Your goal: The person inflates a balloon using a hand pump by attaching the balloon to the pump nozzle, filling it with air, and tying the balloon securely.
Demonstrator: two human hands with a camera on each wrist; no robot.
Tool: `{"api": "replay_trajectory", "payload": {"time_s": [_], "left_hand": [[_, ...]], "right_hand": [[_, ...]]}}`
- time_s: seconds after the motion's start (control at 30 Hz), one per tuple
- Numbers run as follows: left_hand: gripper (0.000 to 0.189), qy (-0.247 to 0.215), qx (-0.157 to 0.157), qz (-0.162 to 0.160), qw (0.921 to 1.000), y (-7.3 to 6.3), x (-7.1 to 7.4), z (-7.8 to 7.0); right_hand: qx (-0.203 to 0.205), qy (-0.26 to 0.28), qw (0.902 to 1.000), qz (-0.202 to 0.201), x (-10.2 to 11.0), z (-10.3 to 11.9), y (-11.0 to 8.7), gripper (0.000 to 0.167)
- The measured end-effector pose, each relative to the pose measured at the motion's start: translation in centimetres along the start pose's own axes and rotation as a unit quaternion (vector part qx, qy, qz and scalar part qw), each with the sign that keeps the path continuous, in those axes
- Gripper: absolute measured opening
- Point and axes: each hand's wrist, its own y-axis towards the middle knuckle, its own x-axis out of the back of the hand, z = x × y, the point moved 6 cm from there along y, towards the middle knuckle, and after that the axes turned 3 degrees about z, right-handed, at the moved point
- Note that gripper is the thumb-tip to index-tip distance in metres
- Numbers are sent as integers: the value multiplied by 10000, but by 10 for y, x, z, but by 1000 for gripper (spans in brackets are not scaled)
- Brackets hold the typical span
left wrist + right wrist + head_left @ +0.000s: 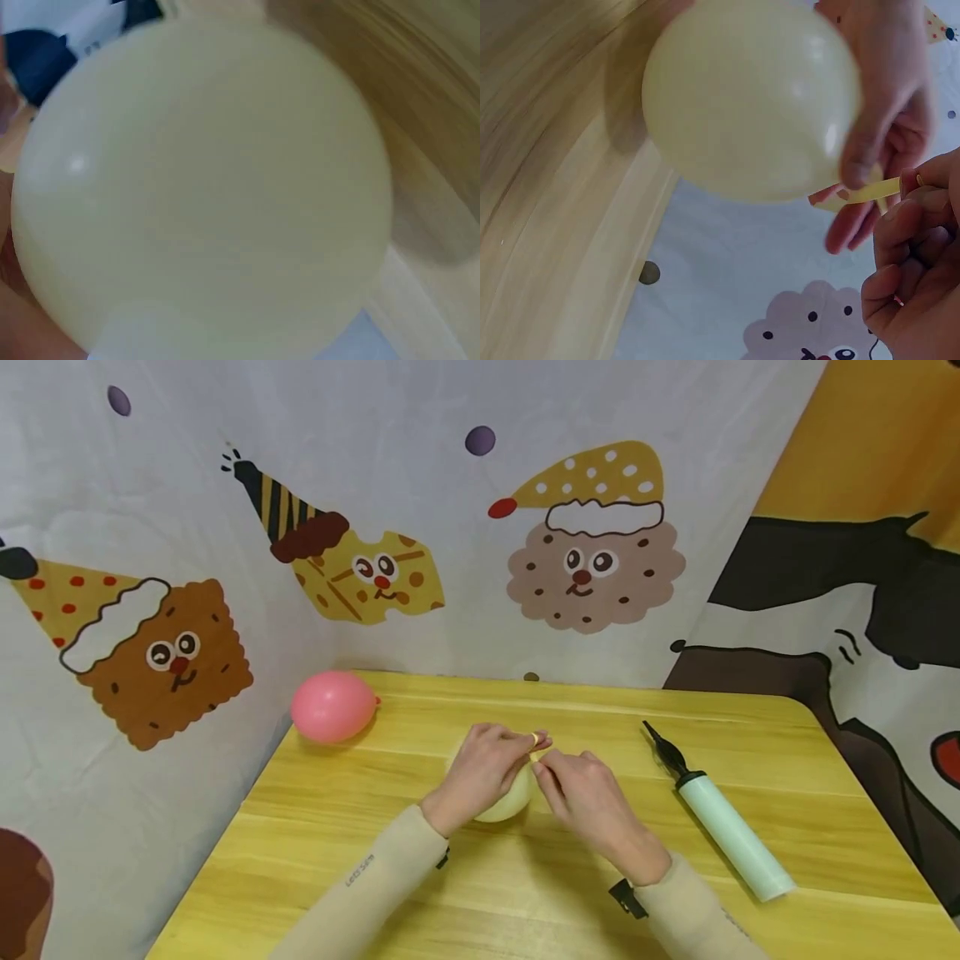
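A pale yellow inflated balloon is partly hidden under my left hand, which pinches it at the neck between thumb and fingers. Across from it, my right hand pinches the stretched yellow neck end. The right wrist view shows the neck as a thin flat strip drawn between the two hands. There the round balloon hangs beside the left hand, and the right hand has curled fingers. In the left wrist view the balloon fills most of the picture and hides the left fingers.
A pink inflated balloon lies at the table's back left corner. On the right lies a mint-green hand pump with a black nozzle. Behind the wooden table hangs a white cloth with cartoon prints.
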Motion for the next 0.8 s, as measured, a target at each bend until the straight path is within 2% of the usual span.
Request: {"api": "replay_trajectory", "payload": {"time_s": [0.13, 0.23, 0.47, 0.63, 0.8], "left_hand": [[35, 693, -286, -163, 9970, -2, -6, -3], [31, 982, -493, -319, 9934, -4, -9, -4], [14, 712, -739, -704, 9922, -4, -9, -7], [10, 468, -773, -702, 9934, -3, -9, -6], [8, 504, -636, -640, 9946, 1, -8, -3]], "right_hand": [[49, -6, 9999, -113, 2, 2, 2, 21], [99, -120, 9997, -173, 3, 3, 4, 18], [130, -550, 9983, -163, 5, 3, 8, 23], [-33, -753, 9972, 5, 4, 3, 9, 26], [-192, -945, 9953, 102, 5, -1, 9, 29]]}}
